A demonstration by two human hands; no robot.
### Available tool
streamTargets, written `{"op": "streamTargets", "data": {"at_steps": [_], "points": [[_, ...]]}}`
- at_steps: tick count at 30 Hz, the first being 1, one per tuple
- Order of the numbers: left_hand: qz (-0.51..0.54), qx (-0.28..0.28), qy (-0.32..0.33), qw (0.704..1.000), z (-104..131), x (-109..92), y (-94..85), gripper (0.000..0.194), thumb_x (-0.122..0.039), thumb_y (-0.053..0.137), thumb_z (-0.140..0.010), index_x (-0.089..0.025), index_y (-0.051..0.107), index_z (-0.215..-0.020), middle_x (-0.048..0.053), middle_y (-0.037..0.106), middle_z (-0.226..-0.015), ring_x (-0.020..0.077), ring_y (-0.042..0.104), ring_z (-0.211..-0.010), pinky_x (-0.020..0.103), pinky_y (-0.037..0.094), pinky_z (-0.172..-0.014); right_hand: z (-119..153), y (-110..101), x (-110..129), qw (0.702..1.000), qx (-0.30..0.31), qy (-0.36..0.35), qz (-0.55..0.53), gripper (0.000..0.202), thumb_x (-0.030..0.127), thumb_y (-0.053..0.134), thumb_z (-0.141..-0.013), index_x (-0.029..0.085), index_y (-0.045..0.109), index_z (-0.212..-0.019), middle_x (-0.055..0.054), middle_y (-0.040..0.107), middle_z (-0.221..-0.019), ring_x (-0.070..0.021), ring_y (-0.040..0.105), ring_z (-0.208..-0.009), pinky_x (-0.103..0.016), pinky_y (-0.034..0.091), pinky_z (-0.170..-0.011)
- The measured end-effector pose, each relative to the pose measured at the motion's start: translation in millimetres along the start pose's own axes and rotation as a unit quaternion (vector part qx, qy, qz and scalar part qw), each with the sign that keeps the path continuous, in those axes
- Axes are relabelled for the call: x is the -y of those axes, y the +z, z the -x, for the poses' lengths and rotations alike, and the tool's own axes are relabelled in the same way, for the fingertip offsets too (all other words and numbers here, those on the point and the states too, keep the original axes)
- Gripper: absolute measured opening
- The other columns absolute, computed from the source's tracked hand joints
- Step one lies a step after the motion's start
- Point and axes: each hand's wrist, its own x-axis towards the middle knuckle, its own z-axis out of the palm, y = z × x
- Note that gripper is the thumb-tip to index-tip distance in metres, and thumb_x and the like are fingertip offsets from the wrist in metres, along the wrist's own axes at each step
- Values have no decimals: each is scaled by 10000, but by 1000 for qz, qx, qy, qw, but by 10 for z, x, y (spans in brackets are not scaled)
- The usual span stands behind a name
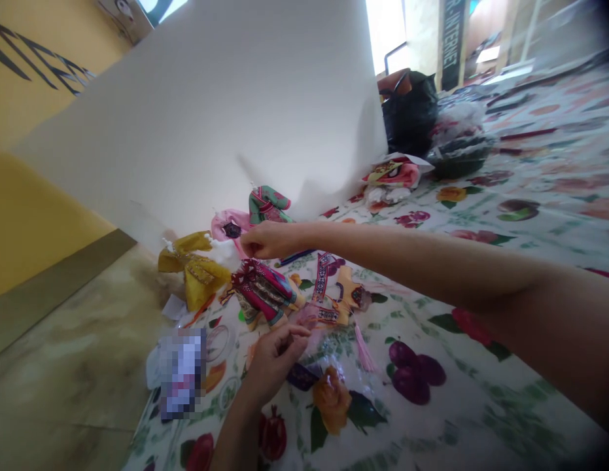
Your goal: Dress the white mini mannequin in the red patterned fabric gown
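My right hand [271,239] is closed at the top of a small maroon striped garment [265,291]; what its fingers pinch is too small to make out. Below that garment, my left hand [277,356] has its thumb and fingers close together near a thin clear plastic piece [309,317]; whether it holds it is unclear. Left of the garment lies a yellow miniature dress [201,271]. Pink [229,224] and green [269,203] small garments lean by the white panel. An orange piece with patterned trim [347,294] and a pink tassel [364,350] lie right.
A tall white panel [226,111] stands behind the garments. The table has a fruit-and-flower cloth [461,392]. At the back right are a black bag [412,114] and a dark wrapped bowl [461,157]. A blurred-out packet [184,376] lies near the left edge.
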Motion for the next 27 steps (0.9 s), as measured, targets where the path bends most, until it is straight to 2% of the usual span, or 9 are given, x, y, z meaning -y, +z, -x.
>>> {"op": "streamTargets", "data": {"at_steps": [8,14,18,22,27], "points": [[4,-4,6,1000,9,69,8,301,-437,596,-877,-169,707,-955,-25,451,-656,107,381,-593,230,283,-559,6,-42,102,1000,19,1,-5,210,-50,521,-781,158,515,-756,-2,567,-773,-106,455,-705,-254,347,-676],[-16,1,2,1000,5,-11,-7,317,-438,588,-875,-156,705,-959,-38,410,-608,110,380,-573,237,294,-559,-4,-24,115,1000,19,11,-14,220,-57,532,-784,158,507,-740,-1,560,-771,-105,459,-710,-252,347,-678],[-19,4,-4,1000,8,-4,-23,325,-450,587,-877,-164,706,-975,-28,443,-641,115,397,-596,239,303,-572,39,-25,111,1000,10,5,-15,223,-49,541,-793,162,503,-731,-5,568,-775,-108,469,-722,-251,351,-696],[-24,-1,-2,1000,17,48,-43,316,-453,572,-896,-187,703,-1005,-2,553,-722,123,440,-636,242,310,-587,220,-82,155,999,4,2,-38,216,-51,551,-786,161,524,-753,3,578,-774,-106,488,-731,-245,358,-699],[-29,-26,-2,999,9,58,-93,275,-407,571,-899,-183,707,-983,39,675,-869,154,553,-745,244,373,-637,608,-261,387,994,19,-33,-105,154,-1,547,-823,153,557,-825,19,579,-784,-94,487,-726,-238,370,-697]]}}
